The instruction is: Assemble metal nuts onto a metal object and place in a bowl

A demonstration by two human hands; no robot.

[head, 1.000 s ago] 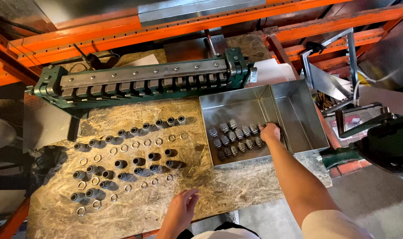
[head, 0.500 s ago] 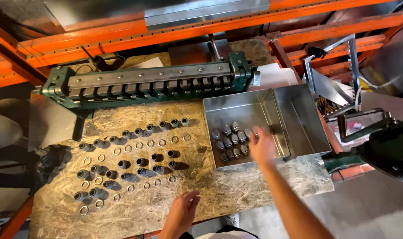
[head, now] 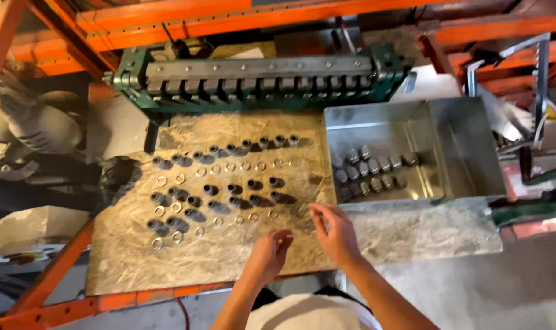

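Hovering side by side over the near edge of the tabletop (head: 168,269), the two hands almost meet. The left hand (head: 269,256) is loosely curled, its fingertips drawn together; whether a small part sits between them cannot be told. The right hand (head: 334,232) is half open, fingers (head: 319,215) spread and bent downward, with nothing visibly in its grasp. Just beyond the hands, on the chipboard surface, lie rows of short dark sleeves (head: 229,186), alternating with rows of flat washers (head: 229,167); the nearest washers lie just ahead of the right fingertips. To the right, touching the board's edge, a metal tray (head: 461,146) holds two rows of grey threaded fittings (head: 369,171) in its left half. Behind the board a long green machine (head: 259,76) with a row of steel blocks spans the width, under orange rack beams (head: 229,15).
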